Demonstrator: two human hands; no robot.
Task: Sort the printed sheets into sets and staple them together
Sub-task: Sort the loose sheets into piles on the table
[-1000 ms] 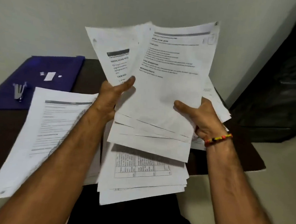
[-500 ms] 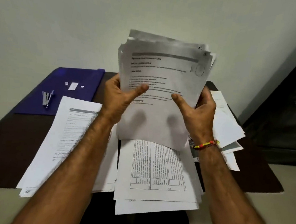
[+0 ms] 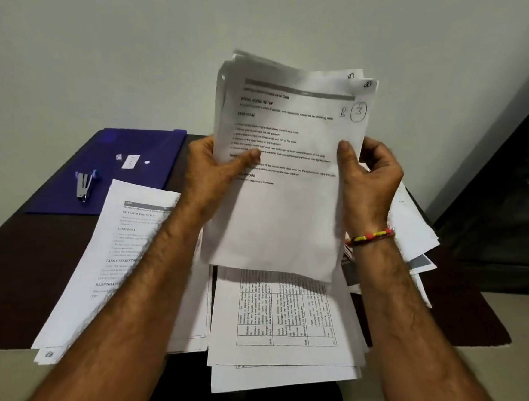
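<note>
The fanned sheets of a second ago are now squared into one upright bundle, and it sits a touch higher and closer in view than half a second back. The left hand holds the bundle's left edge, thumb laid across the printed front, fingers hidden behind the paper. The right hand takes the right edge, thumb pressed on the front, fingers curled round the back. Both grips are closed on the paper. The front page carries a grey header bar, lines of print and a handwritten circled 3 in its top right corner; corners of the pages behind peek out above it.

Below the bundle, on the dark desk, a stack with a printed table lies face up, its near edge hanging over the desk's front. Left of it, partly under the left forearm, lies another pile of text pages. More loose sheets spread out behind the right wrist, which wears a red and yellow beaded bracelet.

At the desk's far left lies a blue folder with a stapler resting on its near part, well apart from both hands.
</note>
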